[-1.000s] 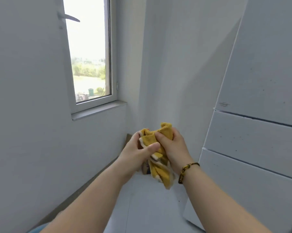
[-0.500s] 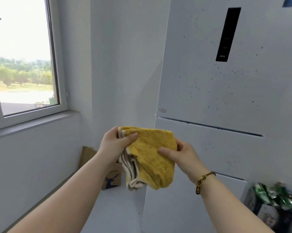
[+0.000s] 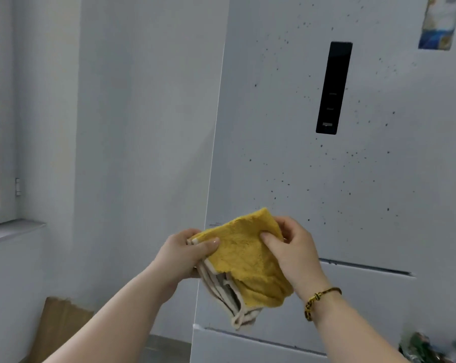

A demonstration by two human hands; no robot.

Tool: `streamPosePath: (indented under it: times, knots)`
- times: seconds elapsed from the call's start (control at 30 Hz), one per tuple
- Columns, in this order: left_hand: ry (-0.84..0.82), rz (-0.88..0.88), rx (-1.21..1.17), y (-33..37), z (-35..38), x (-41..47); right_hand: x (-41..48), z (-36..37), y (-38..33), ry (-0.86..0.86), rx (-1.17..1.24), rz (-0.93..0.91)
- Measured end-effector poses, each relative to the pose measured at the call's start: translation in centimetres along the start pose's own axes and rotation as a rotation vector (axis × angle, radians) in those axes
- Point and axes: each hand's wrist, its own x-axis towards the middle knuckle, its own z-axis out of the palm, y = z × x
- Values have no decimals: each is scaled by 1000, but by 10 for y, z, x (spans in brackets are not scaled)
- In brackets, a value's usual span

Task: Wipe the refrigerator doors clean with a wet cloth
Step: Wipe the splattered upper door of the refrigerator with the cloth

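Cloth (image 3: 243, 255) hangs pinched by left hand (image 3: 182, 255) at its 9 o'clock edge, right hand (image 3: 293, 254) at 3 o'clock; long axis runs 12-to-6, layered edges toward 6.

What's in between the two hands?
The folded yellow cloth stretches between the left hand and right hand, each pinching an edge, in the head view.
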Motion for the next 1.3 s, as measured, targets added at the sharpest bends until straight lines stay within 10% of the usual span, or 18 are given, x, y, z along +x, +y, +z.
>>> streamPosePath:
  times: [0.2, 0.67, 1.0, 1.3]
  knots:
    - [-24, -21, -88, 19, 23, 109, 81, 31, 32, 405, -759, -409]
    - [-317, 195, -487, 71, 49, 192, 196, 21, 57, 322, -627, -914]
    - [436, 750, 313, 126, 28, 251, 337, -42, -67, 1173, -883, -1332]
    - [483, 817, 425, 147, 39, 301, 345, -2, -75, 417, -1359, -756]
